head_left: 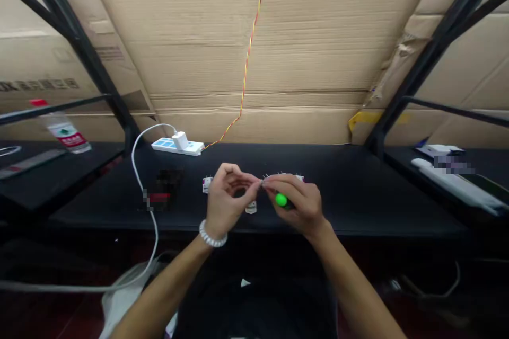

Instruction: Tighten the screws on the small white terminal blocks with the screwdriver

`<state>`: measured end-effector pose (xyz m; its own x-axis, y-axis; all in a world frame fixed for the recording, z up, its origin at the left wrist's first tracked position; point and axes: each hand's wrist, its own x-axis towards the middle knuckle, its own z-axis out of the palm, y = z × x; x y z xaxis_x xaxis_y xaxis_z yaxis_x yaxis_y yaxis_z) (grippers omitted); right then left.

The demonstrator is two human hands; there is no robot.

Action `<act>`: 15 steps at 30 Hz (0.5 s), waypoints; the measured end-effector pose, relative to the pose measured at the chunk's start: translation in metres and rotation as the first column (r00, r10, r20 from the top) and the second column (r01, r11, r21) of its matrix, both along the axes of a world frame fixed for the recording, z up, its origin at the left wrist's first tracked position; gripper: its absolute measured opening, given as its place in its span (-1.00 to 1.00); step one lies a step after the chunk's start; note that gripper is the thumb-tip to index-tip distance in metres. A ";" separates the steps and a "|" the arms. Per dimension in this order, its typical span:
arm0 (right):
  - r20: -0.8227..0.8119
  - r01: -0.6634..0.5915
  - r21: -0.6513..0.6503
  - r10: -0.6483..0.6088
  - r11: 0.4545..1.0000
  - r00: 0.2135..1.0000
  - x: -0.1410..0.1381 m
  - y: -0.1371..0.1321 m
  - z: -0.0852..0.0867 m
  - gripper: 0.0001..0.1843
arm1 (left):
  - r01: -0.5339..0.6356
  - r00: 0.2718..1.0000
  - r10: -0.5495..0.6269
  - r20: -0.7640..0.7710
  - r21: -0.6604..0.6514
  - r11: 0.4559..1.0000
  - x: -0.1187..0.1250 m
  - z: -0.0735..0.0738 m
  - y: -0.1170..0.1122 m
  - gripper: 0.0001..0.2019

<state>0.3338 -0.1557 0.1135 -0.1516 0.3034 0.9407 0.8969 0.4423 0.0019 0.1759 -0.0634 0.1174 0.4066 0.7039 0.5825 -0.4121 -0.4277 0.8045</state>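
My left hand [227,196], with a pale coiled band on the wrist, pinches thumb to forefinger on a tiny piece too small to name. My right hand [296,200] meets it there, its fingertips closed at the same spot. Out of the right palm shows the bright green round end of a tool [281,199]; the rest of that tool is hidden. Below the fingertips lies a small white part [251,207] on the black table. Another small white part [207,184] sits just left of my left hand. Thin pins poke up behind my right fingers, their bases mostly covered.
A white power strip [194,148] with a plugged-in charger [180,140] lies at the back left. Its white cable [137,172] loops over the table's front edge. A bottle [67,132] stands left beyond the black frame. Cardboard [318,37] walls the back.
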 end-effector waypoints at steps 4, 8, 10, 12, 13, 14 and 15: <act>-0.153 -0.111 -0.088 0.097 0.990 0.983 -0.003 0.000 0.005 -0.81 | 0.010 0.999 -0.011 0.034 0.030 0.999 0.000 -0.001 0.000 -0.50; -0.258 -0.211 -0.117 0.176 0.970 0.950 -0.005 -0.002 0.009 -0.86 | 0.034 0.997 -0.038 0.063 0.064 0.997 -0.001 -0.001 0.000 -0.49; -0.293 -0.243 -0.112 0.202 0.964 0.935 -0.006 -0.003 0.011 -0.86 | 0.054 0.996 -0.058 0.069 0.060 0.997 -0.001 -0.001 0.000 -0.49; -0.315 -0.260 -0.097 0.218 0.961 0.924 -0.007 -0.004 0.013 -0.86 | 0.066 0.995 -0.070 0.076 0.056 0.996 -0.001 -0.001 0.000 -0.48; -0.317 -0.261 -0.088 0.222 0.961 0.922 -0.007 -0.005 0.013 -0.85 | 0.069 0.994 -0.074 0.085 0.056 0.996 -0.001 -0.001 0.000 -0.48; -0.315 -0.261 -0.081 0.224 0.962 0.922 -0.007 -0.005 0.014 -0.84 | 0.072 0.992 -0.077 0.096 0.059 0.996 0.000 -0.001 0.000 -0.47; -0.310 -0.260 -0.075 0.225 0.963 0.924 -0.007 -0.006 0.014 -0.84 | 0.073 0.991 -0.080 0.107 0.065 0.995 0.000 -0.002 0.001 -0.47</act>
<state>0.3263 -0.1613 0.1274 0.0458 0.3988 0.9159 0.7141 0.6281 -0.3091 0.1760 -0.0627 0.1152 0.3895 0.6349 0.6672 -0.5294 -0.4384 0.7263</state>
